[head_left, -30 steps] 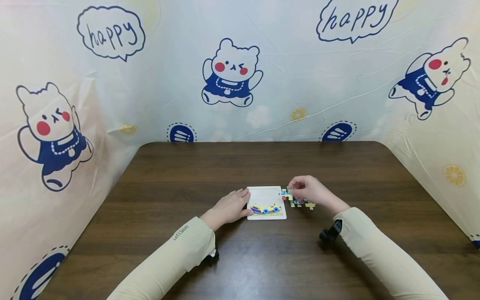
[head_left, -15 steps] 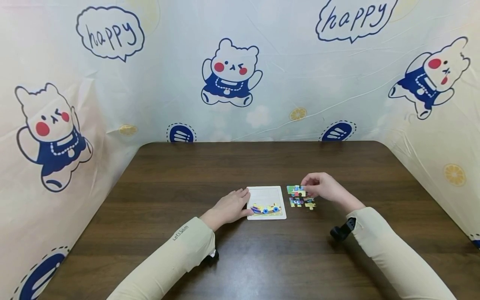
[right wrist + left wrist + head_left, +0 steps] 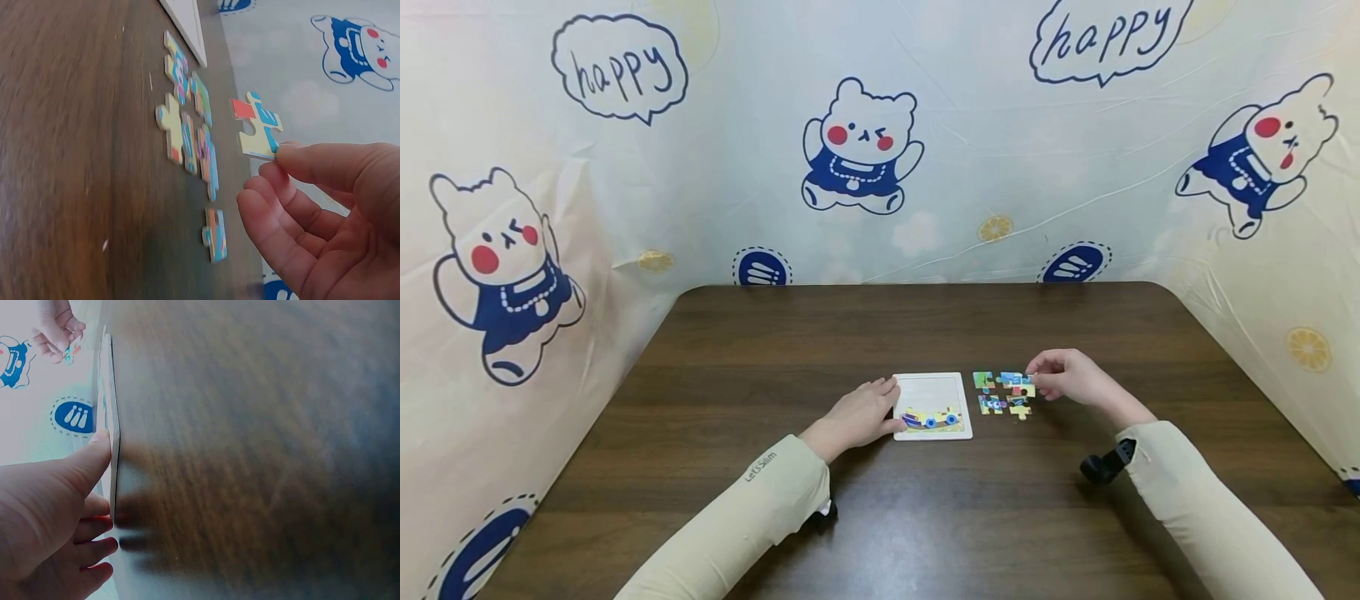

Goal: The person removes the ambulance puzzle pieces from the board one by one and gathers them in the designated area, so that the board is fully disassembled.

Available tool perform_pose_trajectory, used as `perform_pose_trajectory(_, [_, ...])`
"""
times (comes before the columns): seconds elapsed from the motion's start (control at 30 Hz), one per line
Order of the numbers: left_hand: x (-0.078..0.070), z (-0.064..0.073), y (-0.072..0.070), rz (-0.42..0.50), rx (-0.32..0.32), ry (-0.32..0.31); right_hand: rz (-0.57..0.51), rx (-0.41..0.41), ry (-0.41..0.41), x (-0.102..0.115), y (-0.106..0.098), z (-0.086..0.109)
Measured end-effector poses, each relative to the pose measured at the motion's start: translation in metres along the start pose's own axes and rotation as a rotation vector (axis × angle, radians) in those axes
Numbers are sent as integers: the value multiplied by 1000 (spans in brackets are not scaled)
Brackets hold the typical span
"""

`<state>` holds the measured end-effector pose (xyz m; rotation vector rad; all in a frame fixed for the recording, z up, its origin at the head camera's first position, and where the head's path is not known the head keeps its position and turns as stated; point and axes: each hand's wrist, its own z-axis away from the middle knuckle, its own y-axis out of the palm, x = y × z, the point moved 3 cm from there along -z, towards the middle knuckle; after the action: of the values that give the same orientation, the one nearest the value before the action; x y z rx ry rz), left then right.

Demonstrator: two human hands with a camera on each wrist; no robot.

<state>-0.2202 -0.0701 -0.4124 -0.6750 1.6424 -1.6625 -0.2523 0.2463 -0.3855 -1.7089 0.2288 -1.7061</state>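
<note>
My left hand [image 3: 859,417] rests on the left edge of a white puzzle tray [image 3: 928,387], its thumb along the rim in the left wrist view. Fitted pieces in the tray's lower part form a yellow vehicle with blue wheels [image 3: 931,419]. Between thumb and fingers, my right hand [image 3: 1078,382] pinches a jigsaw piece [image 3: 253,144] in yellow, red and blue. In the right wrist view this piece hangs raised off the table. Beneath and beside it lie several loose jigsaw pieces [image 3: 173,128], to the right of the tray.
The dark wooden table [image 3: 775,350] extends around the tray on all sides. Behind it hangs a pale curtain [image 3: 962,167] printed with bears. A black wrist camera [image 3: 1105,468] sits below the right sleeve.
My right hand has moved rightward, away from the tray's edge, carrying the jigsaw piece over the loose ones, more of which now show. The left hand and tray have stayed put.
</note>
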Motion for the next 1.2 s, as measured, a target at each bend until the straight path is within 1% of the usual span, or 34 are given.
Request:
perform_pose_trajectory(0.4, [-1,1,-1,5,-4,-2,17,-12,48,-17,-10,9])
perform_pose_trajectory(0.6, [-1,0,0,6,-3,-6,-4,-18,58,-24,-13,12])
perform_pose_trajectory(0.8, [-1,0,0,12,-6,-2,8,16,108,-33,-14,13])
perform_pose_trajectory(0.93, [-1,1,-1,11,4,-6,24,41,138,-39,-14,12])
perform_pose_trajectory(1.2, [-1,0,-1,3,11,-10,34,58,137,-43,-12,10])
